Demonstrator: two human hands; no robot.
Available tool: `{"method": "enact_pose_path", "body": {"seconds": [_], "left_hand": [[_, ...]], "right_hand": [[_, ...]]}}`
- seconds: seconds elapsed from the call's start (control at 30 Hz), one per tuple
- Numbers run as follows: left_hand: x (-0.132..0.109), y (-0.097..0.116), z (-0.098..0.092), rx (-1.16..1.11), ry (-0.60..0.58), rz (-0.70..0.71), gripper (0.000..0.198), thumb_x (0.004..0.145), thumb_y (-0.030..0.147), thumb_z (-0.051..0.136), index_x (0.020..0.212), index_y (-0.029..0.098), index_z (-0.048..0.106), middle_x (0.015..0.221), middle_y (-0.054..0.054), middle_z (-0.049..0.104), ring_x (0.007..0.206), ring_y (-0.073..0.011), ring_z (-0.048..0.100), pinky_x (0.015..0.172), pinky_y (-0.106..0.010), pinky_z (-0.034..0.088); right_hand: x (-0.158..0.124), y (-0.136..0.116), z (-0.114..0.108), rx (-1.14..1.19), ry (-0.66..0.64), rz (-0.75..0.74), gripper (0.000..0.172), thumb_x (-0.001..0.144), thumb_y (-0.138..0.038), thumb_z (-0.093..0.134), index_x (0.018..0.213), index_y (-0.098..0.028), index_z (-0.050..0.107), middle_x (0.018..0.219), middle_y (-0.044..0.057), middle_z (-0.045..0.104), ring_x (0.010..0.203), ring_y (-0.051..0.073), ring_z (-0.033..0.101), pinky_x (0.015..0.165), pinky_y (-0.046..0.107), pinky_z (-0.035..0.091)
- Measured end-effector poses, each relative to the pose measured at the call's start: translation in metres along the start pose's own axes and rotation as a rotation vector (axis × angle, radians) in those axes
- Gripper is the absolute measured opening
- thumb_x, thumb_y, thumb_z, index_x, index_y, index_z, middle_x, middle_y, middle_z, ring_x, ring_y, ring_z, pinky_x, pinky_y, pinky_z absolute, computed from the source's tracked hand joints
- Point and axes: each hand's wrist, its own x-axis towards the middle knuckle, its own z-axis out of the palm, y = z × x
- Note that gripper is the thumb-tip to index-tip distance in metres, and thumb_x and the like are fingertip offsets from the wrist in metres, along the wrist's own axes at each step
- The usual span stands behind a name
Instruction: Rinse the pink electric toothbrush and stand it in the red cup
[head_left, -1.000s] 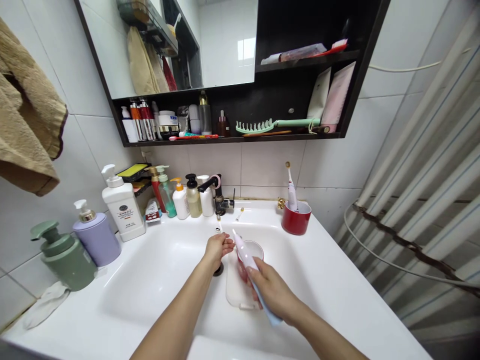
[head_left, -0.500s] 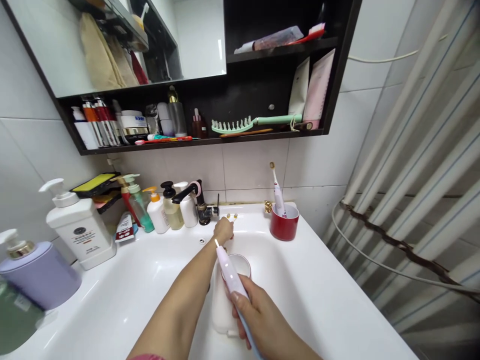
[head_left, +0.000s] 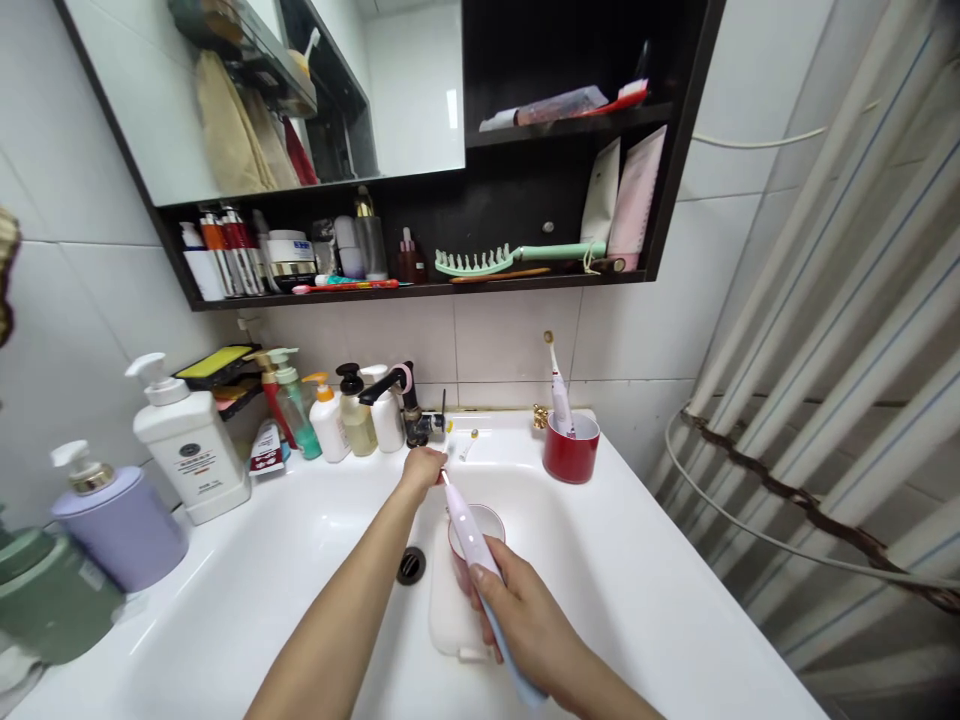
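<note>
My right hand [head_left: 525, 610] is wrapped round a pink-to-blue electric toothbrush handle [head_left: 469, 535], whose thin tip carries no brush head. My left hand [head_left: 424, 468] is at the sink's back ledge, by the handle's tip. Its fingers are closed, and a small brush head [head_left: 448, 427] with yellowish bristles shows just beyond them; how they grip it is mostly hidden. Another small brush head [head_left: 470, 443] lies on the ledge to the right. Below the handle, a red-rimmed cup [head_left: 491, 522] and a whitish case [head_left: 454, 630] are in the basin, partly covered by my right hand.
A black faucet [head_left: 412, 410] stands behind my left hand. On the right ledge, a red cup [head_left: 571, 455] holds another electric toothbrush [head_left: 560, 395]. Several pump bottles [head_left: 199, 455] line the left side. A dark shelf [head_left: 420, 290] hangs above, and pipes [head_left: 810, 330] run along the right.
My left hand has drawn back leftward from the ledge with a brush head at its fingers. The other brush head now shows more fully. The view has shifted slightly, uncovering the drain.
</note>
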Motion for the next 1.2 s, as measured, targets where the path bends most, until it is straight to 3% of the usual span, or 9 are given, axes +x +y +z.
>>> {"method": "enact_pose_path", "body": {"seconds": [0.13, 0.2, 0.27, 0.6, 0.87, 1.2], "left_hand": [[-0.046, -0.006, -0.029, -0.454, -0.108, -0.119, 0.011, 0.068, 0.022, 0.043, 0.061, 0.013, 0.044, 0.06, -0.005, 0.055, 0.06, -0.0116, 0.055, 0.056, -0.021, 0.044], [-0.063, -0.011, -0.037, -0.756, -0.156, -0.213, 0.009, 0.066, 0.02, 0.045, 0.061, 0.012, 0.044, 0.055, -0.003, 0.054, 0.055, -0.0109, 0.055, 0.053, -0.02, 0.044], [-0.074, -0.014, -0.041, -0.897, -0.185, -0.243, 0.008, 0.064, 0.017, 0.048, 0.062, 0.012, 0.043, 0.052, -0.003, 0.053, 0.051, -0.0114, 0.055, 0.051, -0.02, 0.044], [-0.08, -0.019, -0.033, -0.887, -0.17, -0.139, 0.007, 0.064, 0.015, 0.05, 0.06, 0.012, 0.044, 0.048, -0.001, 0.053, 0.047, -0.0098, 0.054, 0.053, -0.02, 0.043], [-0.077, -0.02, -0.03, -0.98, -0.154, -0.205, 0.008, 0.065, 0.017, 0.048, 0.06, 0.012, 0.044, 0.048, -0.001, 0.052, 0.048, -0.0101, 0.054, 0.051, -0.02, 0.044], [-0.077, -0.024, -0.026, -0.94, -0.212, -0.144, 0.01, 0.065, 0.017, 0.049, 0.059, 0.012, 0.043, 0.049, -0.002, 0.053, 0.049, -0.0098, 0.054, 0.051, -0.019, 0.044]], "right_hand": [[-0.003, 0.005, 0.009, -0.003, -0.063, 0.035, 0.028, 0.071, -0.037, 0.032, 0.091, -0.018, 0.038, 0.06, -0.003, 0.04, 0.037, 0.004, 0.039, 0.032, 0.017, 0.031], [-0.006, 0.007, 0.014, -0.001, -0.089, 0.049, 0.026, 0.071, -0.037, 0.033, 0.089, -0.018, 0.037, 0.06, -0.004, 0.04, 0.037, 0.004, 0.039, 0.031, 0.016, 0.03], [-0.008, 0.006, 0.018, 0.003, -0.1, 0.061, 0.025, 0.07, -0.037, 0.033, 0.085, -0.018, 0.037, 0.059, -0.004, 0.04, 0.037, 0.004, 0.038, 0.031, 0.016, 0.03], [-0.007, 0.007, 0.023, 0.024, -0.101, 0.076, 0.021, 0.07, -0.037, 0.033, 0.079, -0.017, 0.036, 0.059, -0.004, 0.04, 0.036, 0.003, 0.037, 0.03, 0.015, 0.029], [-0.006, 0.006, 0.021, 0.034, -0.101, 0.075, 0.02, 0.071, -0.035, 0.032, 0.078, -0.017, 0.036, 0.059, -0.004, 0.04, 0.036, 0.003, 0.037, 0.03, 0.015, 0.029], [-0.007, 0.004, 0.022, 0.129, -0.096, 0.113, 0.022, 0.071, -0.036, 0.033, 0.081, -0.017, 0.036, 0.059, -0.004, 0.04, 0.036, 0.002, 0.036, 0.031, 0.015, 0.028]]}}
